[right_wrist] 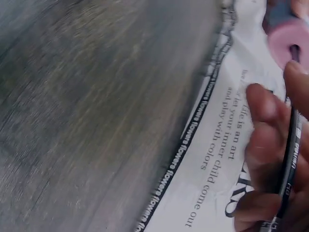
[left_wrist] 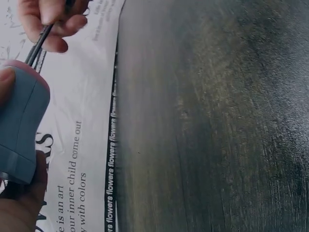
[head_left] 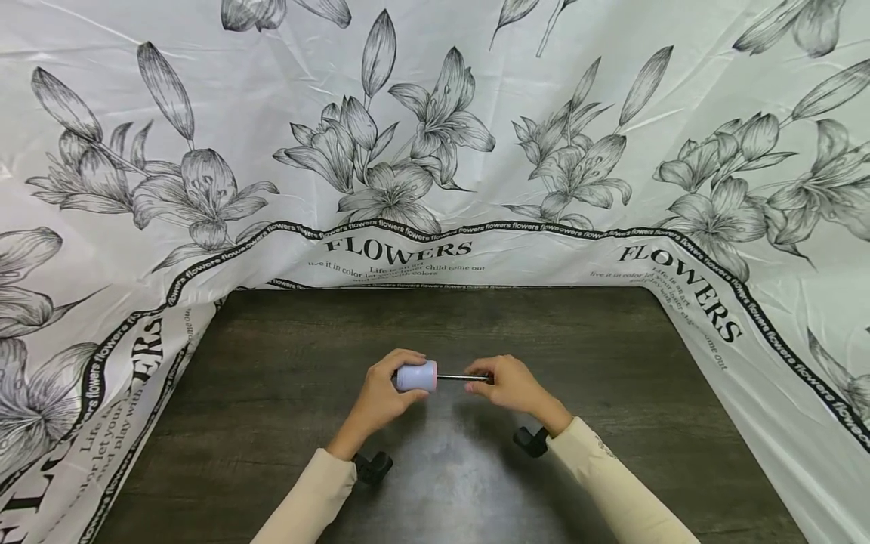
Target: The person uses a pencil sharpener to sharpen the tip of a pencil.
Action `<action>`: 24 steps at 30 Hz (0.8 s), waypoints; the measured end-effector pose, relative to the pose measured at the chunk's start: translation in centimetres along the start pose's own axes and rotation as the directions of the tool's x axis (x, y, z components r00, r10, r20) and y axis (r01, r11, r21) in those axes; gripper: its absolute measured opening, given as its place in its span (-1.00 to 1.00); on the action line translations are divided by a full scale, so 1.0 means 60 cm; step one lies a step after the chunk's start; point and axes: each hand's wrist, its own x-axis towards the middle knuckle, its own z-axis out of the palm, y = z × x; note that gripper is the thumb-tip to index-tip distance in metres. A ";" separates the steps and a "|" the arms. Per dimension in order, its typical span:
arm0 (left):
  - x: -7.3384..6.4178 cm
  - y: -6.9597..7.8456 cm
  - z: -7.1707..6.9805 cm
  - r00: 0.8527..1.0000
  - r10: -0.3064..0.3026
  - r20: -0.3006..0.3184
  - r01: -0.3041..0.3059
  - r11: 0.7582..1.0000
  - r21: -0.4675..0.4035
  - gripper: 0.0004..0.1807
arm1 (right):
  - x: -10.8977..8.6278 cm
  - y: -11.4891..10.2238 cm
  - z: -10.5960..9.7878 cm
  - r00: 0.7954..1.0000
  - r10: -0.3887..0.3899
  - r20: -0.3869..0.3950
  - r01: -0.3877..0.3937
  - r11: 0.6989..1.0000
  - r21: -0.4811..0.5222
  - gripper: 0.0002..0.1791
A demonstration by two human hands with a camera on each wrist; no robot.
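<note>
In the head view, my left hand grips a pale blue pencil sharpener with a pink end, fingers above and thumb below. A slim dark pencil runs level from that pink end to my right hand, which pinches it between thumb and fingers. The left wrist view has the sharpener's rounded, waisted body close up. Seen from the right wrist, the pencil carries pale lettering, and its far end sits in the hole of the pink face. Its tip is hidden inside.
Under both hands lies a dark wood-grain table. A white flower-printed cloth rises behind it and along both sides. Black wrist mounts hang below each wrist.
</note>
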 end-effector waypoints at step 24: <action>0.017 0.011 -0.029 0.802 -0.481 0.355 0.594 0.705 -0.388 -0.52 | -0.007 0.017 0.040 0.754 -0.552 -0.357 0.252 0.744 -0.619 -0.73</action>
